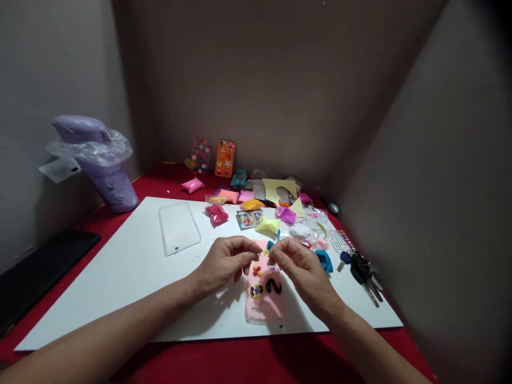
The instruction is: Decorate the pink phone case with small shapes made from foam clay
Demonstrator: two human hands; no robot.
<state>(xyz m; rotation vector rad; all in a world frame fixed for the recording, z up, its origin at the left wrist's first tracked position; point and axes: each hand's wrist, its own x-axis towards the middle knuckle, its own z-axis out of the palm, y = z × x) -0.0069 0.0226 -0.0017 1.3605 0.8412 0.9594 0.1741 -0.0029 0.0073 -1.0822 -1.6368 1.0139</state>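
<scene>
A phone case covered in pink clay (262, 309) lies on the white board (132, 298) between my two hands. On it are a red and yellow flower (256, 271), a black curved shape (274, 288) and a small yellow and black piece (256, 290). Over the case's upper left part, my left hand (224, 261) has thumb and forefinger pinched together; what they hold is too small to name. My right hand (302, 269) pinches above the upper right part, beside a small black and white ring-like decoration (271, 264). Whatever its fingertips hold is hidden.
A clear phone case (179, 229) lies left on the board. Clay packets, like the red one (216, 214), spread along the back. Keys (366, 274) rest at the right edge. Two decorated cases, one orange (225, 158), lean on the wall. A lilac tumbler (106, 181) stands left.
</scene>
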